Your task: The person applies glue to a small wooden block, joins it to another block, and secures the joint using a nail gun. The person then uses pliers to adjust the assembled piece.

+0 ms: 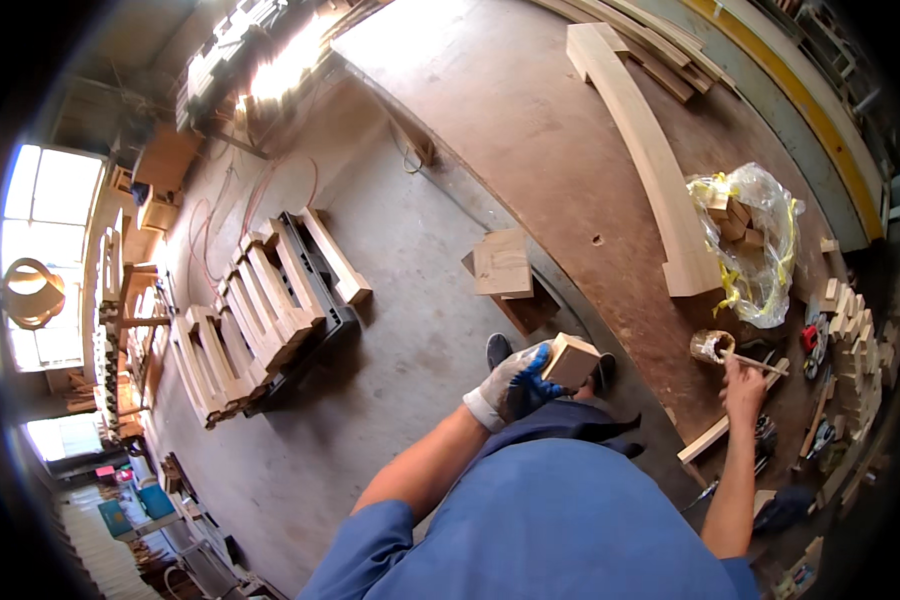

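My left hand (515,385), in a white and blue work glove, grips a small wooden block (571,361) in front of my body, past the table's edge. In my bare right hand (744,392) is a thin wooden stick (760,363), pinched between the fingers. One end of the stick reaches the mouth of a stained brown jar (708,346) on the table; whether that end carries a brush I cannot tell. A narrow wooden strip (708,440) lies beside my right hand.
The brown table (530,130) bears a long wooden beam (645,150), a clear plastic bag of wood blocks (750,235) and hand tools (818,340). Several wood pieces (855,335) line the right. Wooden frame parts (260,310) stack on a black pallet, left. A board-topped stand (503,264) stands ahead.
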The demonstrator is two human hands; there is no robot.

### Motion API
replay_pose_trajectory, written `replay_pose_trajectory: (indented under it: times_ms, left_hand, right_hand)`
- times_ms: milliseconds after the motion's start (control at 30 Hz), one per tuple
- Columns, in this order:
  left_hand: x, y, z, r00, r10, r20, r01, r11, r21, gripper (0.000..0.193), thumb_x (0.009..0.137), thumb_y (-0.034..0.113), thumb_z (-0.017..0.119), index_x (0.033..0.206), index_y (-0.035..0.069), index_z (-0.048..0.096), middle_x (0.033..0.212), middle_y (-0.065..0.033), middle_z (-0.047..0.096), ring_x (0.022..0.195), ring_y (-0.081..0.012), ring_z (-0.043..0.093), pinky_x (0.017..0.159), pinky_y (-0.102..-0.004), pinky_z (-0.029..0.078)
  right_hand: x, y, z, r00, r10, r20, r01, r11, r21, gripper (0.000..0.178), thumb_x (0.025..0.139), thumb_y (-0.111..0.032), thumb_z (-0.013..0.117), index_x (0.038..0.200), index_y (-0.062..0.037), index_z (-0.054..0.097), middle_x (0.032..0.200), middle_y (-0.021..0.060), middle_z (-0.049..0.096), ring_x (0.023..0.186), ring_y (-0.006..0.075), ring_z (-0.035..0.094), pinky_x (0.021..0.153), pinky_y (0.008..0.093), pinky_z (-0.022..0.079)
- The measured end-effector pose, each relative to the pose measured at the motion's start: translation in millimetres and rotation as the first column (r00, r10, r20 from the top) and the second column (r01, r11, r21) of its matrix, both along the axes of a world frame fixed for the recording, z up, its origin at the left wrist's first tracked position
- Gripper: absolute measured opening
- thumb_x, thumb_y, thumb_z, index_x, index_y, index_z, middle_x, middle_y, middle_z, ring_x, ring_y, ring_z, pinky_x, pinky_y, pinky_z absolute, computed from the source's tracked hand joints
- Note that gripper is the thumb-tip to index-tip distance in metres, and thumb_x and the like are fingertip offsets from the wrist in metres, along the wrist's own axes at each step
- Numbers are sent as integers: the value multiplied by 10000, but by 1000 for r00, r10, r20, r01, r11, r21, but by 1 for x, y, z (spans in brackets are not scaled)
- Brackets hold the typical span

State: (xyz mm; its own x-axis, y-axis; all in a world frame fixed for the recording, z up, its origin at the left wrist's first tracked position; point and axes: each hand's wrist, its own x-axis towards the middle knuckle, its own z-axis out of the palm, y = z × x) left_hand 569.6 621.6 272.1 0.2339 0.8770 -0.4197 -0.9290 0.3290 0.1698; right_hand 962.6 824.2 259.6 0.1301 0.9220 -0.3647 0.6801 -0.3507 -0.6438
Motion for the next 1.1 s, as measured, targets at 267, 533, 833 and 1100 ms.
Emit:
replay_pose_trajectory:
  times_ms: [267, 533, 833, 1100]
  left_hand:
    - [-93, -53, -15, 996, 36, -82, -36, 999, 5, 829, 939, 386, 803, 1564, -13, 433, 1449, -179, 596, 1263, -324, 648, 1077, -431, 549]
    - [-115, -86, -22, 986, 158, -55, -158, 987, -6, 835, 933, 390, 804, 1583, 32, 421, 1439, -161, 603, 1231, -320, 669, 1046, -450, 573]
    - [-92, -98, -29, 955, 295, -36, -296, 954, -42, 809, 944, 403, 768, 1590, 65, 419, 1463, -144, 592, 1249, -297, 646, 1097, -459, 535]
    - [-83, -88, -24, 953, 282, -115, -288, 956, -49, 727, 972, 430, 737, 1529, 29, 498, 1386, -107, 637, 1173, -246, 681, 905, -332, 591]
  right_hand:
    - [-190, -82, 40, 857, 514, 32, -515, 854, 78, 366, 878, -227, 854, 1139, 6, 745, 839, 79, 728, 744, 130, 675, 689, 307, 567]
    - [-364, -81, 26, 725, 650, 226, -686, 653, 323, 1236, 708, -575, 927, 1554, 114, 345, 1421, 334, 554, 1317, 469, 564, 1096, 501, 484]
    - [-377, -38, 7, 435, 891, 131, -846, 355, 398, 1067, 687, -215, 821, 1608, 8, 329, 1427, 260, 559, 1339, 438, 545, 1168, 472, 455]
    - [-379, -15, 24, 182, 982, 45, -938, 160, 307, 1049, 643, -88, 796, 1614, -129, 400, 1425, 199, 569, 1337, 406, 547, 1168, 444, 468]
